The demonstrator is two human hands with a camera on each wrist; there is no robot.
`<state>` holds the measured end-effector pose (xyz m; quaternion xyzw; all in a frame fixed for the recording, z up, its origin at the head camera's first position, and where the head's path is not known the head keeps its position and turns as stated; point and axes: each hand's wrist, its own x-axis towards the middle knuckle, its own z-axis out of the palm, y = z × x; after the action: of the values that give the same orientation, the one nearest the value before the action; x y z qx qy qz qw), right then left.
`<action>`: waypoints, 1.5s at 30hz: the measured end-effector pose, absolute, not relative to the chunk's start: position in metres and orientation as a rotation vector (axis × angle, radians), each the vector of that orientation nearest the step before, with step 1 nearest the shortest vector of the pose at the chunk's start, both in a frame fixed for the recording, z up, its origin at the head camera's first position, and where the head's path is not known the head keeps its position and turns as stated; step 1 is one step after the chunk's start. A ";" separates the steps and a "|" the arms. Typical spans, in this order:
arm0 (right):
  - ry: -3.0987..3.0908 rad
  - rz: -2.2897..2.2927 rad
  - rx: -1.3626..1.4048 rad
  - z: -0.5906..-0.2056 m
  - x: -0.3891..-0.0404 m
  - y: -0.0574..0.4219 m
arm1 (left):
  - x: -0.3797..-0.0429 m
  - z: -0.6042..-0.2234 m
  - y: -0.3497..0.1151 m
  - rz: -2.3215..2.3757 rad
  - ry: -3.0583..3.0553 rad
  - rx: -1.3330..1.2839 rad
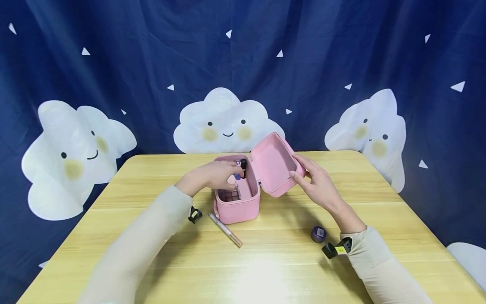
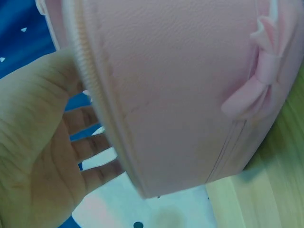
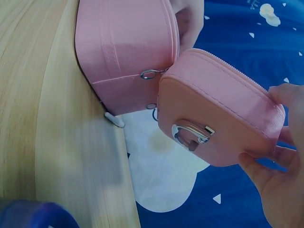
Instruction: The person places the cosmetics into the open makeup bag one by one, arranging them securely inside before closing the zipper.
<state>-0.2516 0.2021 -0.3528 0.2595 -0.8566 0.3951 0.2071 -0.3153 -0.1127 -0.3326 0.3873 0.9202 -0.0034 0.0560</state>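
Note:
A pink zippered cosmetic case (image 1: 238,212) stands open on the table, a pink bow (image 2: 266,71) on its side. My left hand (image 1: 217,175) reaches over its near-left wall into it, the fingertips right at a small blue item (image 1: 237,176); I cannot tell whether they grip it. Beside them lies a black-capped bottle (image 1: 243,163). A clear gridded palette (image 1: 229,195) rests toward the front inside. My right hand (image 1: 319,184) holds the tilted lid (image 1: 274,164) by its free edge, thumb on one side and fingers on another. The right wrist view shows the lid's metal-trimmed handle (image 3: 192,135).
A slim pen-like tube (image 1: 225,230) lies on the wooden table (image 1: 171,270) in front of the case. Near my right wrist stands a small round dark purple jar (image 1: 318,234). Behind the table hangs a blue curtain (image 1: 152,63) with white clouds.

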 end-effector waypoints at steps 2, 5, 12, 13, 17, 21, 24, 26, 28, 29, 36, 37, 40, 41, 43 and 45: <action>-2.387 1.100 0.718 -0.353 -0.252 0.202 | -0.314 -0.332 -0.118 0.055 2.810 1.211; -2.388 1.092 0.716 -0.352 -0.253 0.203 | -0.309 -0.330 -0.125 0.119 2.835 1.296; -2.387 1.090 0.721 -0.352 -0.252 0.203 | -0.286 -0.326 -0.140 0.246 2.862 1.387; -2.388 1.089 0.720 -0.352 -0.252 0.203 | -0.282 -0.326 -0.141 0.263 2.860 1.398; -2.388 1.085 0.718 -0.352 -0.252 0.203 | -0.267 -0.327 -0.147 0.325 2.845 1.459; -2.391 1.076 0.714 -0.352 -0.251 0.203 | -0.254 -0.330 -0.153 0.390 2.826 1.524; -2.394 1.076 0.716 -0.352 -0.252 0.203 | -0.246 -0.334 -0.156 0.440 2.822 1.599; -2.395 1.079 0.716 -0.352 -0.252 0.203 | -0.240 -0.339 -0.158 0.482 2.818 1.670; -2.397 1.078 0.714 -0.352 -0.252 0.203 | -0.235 -0.343 -0.160 0.523 2.811 1.741; -2.397 1.078 0.715 -0.352 -0.252 0.203 | -0.233 -0.345 -0.160 0.543 2.808 1.770; -2.393 1.091 0.720 -0.353 -0.252 0.203 | -0.214 -0.361 -0.165 0.549 2.858 1.802; -2.392 1.091 0.722 -0.353 -0.252 0.203 | -0.212 -0.363 -0.166 0.550 2.857 1.802; -2.389 1.088 0.724 -0.353 -0.252 0.203 | -0.206 -0.366 -0.167 0.546 2.832 1.795; -2.390 1.088 0.723 -0.353 -0.252 0.203 | -0.204 -0.367 -0.168 0.540 2.818 1.785; -2.389 1.088 0.726 -0.353 -0.252 0.203 | -0.202 -0.369 -0.168 0.520 2.797 1.747; -2.391 1.088 0.725 -0.353 -0.252 0.202 | -0.200 -0.372 -0.167 0.487 2.783 1.702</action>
<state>-0.2516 0.2024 -0.3530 0.2603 -0.8584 0.3905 0.2070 -0.1999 -0.1674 -0.3720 0.5144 0.8412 0.1473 -0.0782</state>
